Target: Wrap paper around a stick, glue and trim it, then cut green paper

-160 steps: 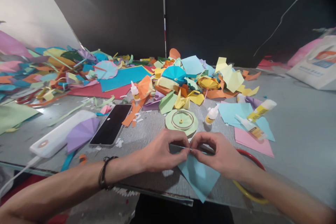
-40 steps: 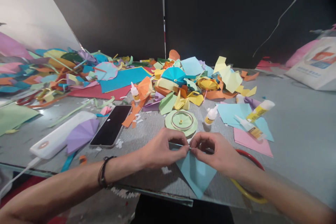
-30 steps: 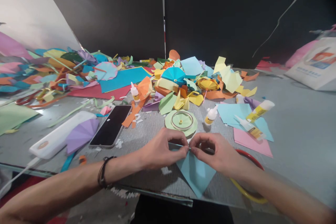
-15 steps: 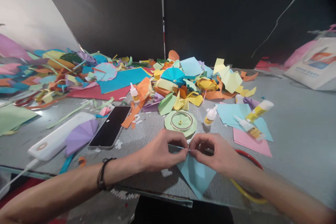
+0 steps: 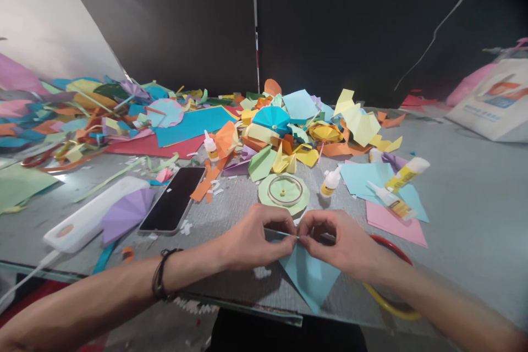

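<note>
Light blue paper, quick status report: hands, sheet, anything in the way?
Left hand, right hand: both pinching. Light blue paper: held between them, one corner toward wearer. Nearby: green paper disc ahead, red-yellow loops to the right.

Dark wall fills most of the bkgd, w/ a thin vert. strip approx. mid-view & a pale wavy line to the R, poss. a crack or wire, hard to tell. White panel at far L, slanted edge. Grey table runs back to the dark wall; light glints on its L side. Dim grey floor below front edge.
</note>
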`<state>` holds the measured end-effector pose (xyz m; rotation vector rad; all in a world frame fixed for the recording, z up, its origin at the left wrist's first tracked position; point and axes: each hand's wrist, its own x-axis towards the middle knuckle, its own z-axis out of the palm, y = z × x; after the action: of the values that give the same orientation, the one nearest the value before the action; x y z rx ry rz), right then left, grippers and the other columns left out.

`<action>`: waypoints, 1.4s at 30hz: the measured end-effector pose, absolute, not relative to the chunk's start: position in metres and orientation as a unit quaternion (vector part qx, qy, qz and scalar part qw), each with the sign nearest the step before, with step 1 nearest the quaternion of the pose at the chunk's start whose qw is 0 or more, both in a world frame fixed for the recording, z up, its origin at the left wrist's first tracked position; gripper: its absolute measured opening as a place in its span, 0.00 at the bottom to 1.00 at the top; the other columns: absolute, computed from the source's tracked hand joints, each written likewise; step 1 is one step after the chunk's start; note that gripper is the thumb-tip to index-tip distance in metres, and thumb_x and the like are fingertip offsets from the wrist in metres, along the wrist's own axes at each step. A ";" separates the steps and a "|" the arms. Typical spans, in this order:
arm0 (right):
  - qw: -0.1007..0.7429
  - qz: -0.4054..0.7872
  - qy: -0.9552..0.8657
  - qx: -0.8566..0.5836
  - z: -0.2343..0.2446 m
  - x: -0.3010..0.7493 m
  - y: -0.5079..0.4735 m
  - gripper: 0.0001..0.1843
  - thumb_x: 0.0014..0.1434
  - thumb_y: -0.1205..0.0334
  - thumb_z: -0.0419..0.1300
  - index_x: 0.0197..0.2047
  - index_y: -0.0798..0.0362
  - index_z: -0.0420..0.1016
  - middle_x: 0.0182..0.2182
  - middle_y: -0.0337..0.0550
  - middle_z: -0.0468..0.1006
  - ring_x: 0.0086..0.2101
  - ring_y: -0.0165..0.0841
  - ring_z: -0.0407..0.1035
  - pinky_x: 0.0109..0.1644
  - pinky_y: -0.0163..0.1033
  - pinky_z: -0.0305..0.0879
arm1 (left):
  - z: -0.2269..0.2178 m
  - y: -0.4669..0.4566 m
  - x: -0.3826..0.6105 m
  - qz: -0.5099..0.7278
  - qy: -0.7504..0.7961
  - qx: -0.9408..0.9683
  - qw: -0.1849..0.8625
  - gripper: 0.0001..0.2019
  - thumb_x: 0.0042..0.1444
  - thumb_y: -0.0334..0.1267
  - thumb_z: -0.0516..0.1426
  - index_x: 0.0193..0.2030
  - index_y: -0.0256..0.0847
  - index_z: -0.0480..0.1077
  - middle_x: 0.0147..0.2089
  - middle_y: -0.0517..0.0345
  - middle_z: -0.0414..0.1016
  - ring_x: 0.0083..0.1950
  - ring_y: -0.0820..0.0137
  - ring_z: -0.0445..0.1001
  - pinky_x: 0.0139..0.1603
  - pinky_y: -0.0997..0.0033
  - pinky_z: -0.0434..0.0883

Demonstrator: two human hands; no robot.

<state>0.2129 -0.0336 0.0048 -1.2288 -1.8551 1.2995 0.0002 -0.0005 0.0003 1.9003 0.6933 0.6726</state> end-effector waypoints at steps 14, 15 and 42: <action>0.281 0.458 -0.703 -0.466 0.002 0.213 -0.033 0.02 0.60 0.63 0.63 0.35 0.51 0.75 0.33 0.40 0.77 0.32 0.33 0.67 0.38 0.40 0.66 | 0.001 0.000 0.001 0.254 0.300 0.781 0.485 0.06 0.58 0.31 0.58 0.31 0.36 0.74 0.29 0.61 0.75 0.32 0.75 0.71 0.36 0.76 0.68; 0.281 0.462 -0.702 -0.463 0.002 0.213 -0.033 0.02 0.60 0.63 0.63 0.35 0.51 0.75 0.33 0.40 0.77 0.32 0.32 0.67 0.38 0.40 0.66 | 0.001 0.000 0.001 0.255 0.299 0.783 0.481 0.06 0.58 0.31 0.58 0.31 0.36 0.74 0.29 0.61 0.75 0.32 0.74 0.71 0.36 0.76 0.68; 0.263 0.476 -0.703 -0.458 0.005 0.212 -0.036 0.04 0.59 0.63 0.65 0.33 0.52 0.73 0.29 0.37 0.73 0.29 0.30 0.63 0.33 0.36 0.61 | 0.003 -0.001 -0.001 0.256 0.286 0.798 0.465 0.04 0.53 0.29 0.59 0.31 0.36 0.76 0.29 0.59 0.77 0.34 0.72 0.75 0.39 0.74 0.72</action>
<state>0.2118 -0.0356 0.0049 -1.2385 -1.9013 1.2883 -0.0011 -0.0009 0.0032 1.9584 0.7014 0.6292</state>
